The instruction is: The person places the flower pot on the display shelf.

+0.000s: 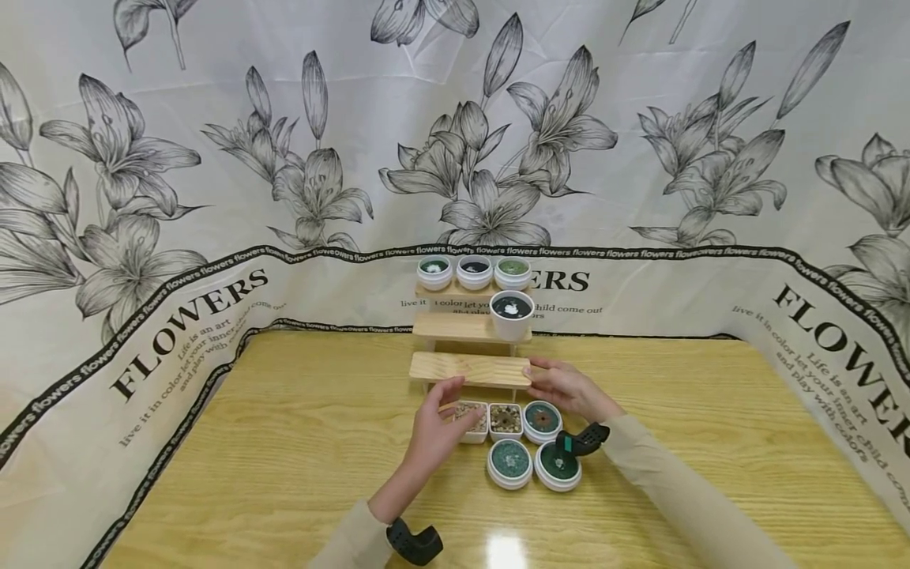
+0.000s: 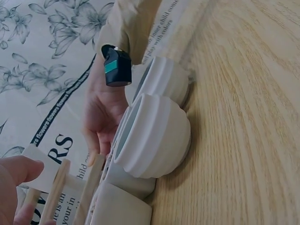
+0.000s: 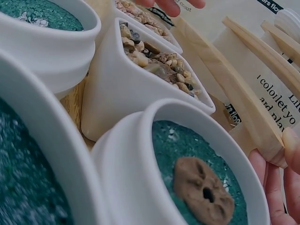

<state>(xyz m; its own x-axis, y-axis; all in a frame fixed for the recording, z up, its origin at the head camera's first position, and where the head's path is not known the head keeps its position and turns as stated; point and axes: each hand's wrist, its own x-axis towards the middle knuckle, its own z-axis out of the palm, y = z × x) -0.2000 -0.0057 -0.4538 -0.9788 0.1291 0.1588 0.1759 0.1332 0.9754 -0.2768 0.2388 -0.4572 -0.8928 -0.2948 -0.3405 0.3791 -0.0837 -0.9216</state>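
Note:
My right hand (image 1: 565, 387) pinches the right end of the lowest board of a stepped wooden stand (image 1: 469, 368); the right wrist view shows thumb and fingers at the board's end (image 3: 272, 145). My left hand (image 1: 437, 431) is in front of the same board's left part, fingers apart, its thumb over a square white pot of pebbles (image 1: 472, 427). Beside that pot stand a second square pebble pot (image 3: 159, 65) and a round white pot (image 3: 201, 173) with green filling and a brown disc. Nearer me are two more round green-filled pots, one pale (image 1: 510, 461), one darker (image 1: 559, 466).
A taller white cup (image 1: 512, 316) with dark filling stands on the middle step's right end. Three small round pots, including a dark-filled one (image 1: 474, 272), line the top step. Behind the wooden table (image 1: 298, 442) hangs a flower-printed cloth (image 1: 320, 261).

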